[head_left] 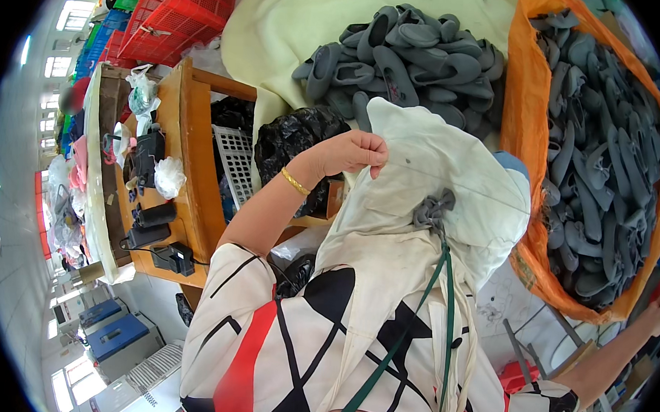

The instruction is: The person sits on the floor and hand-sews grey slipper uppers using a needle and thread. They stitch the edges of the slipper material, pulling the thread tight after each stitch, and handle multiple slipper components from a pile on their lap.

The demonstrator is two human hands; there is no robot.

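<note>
My left hand [356,153] is closed, with its fingers curled together over the edge of the pale apron [445,175] on my lap. Whatever is in those fingers is too small to make out. A thin line crosses the cloth to the right of them. A grey knotted bit of fabric [434,210] lies on the apron. My right hand [657,315] reaches out to the far right rim, its fingers bent beside a small red object [658,290]; what it grips is unclear. Ahead lies a heap of grey shoes [399,63] on a pale yellow cloth [280,29].
An orange sack [519,104] full of grey shoe pieces [604,170] stands at the right. To the left are a wooden table [197,160], a black plastic bag [292,139], a white perforated crate [234,162] and red crates [179,15]. A stool frame [522,342] is below the sack.
</note>
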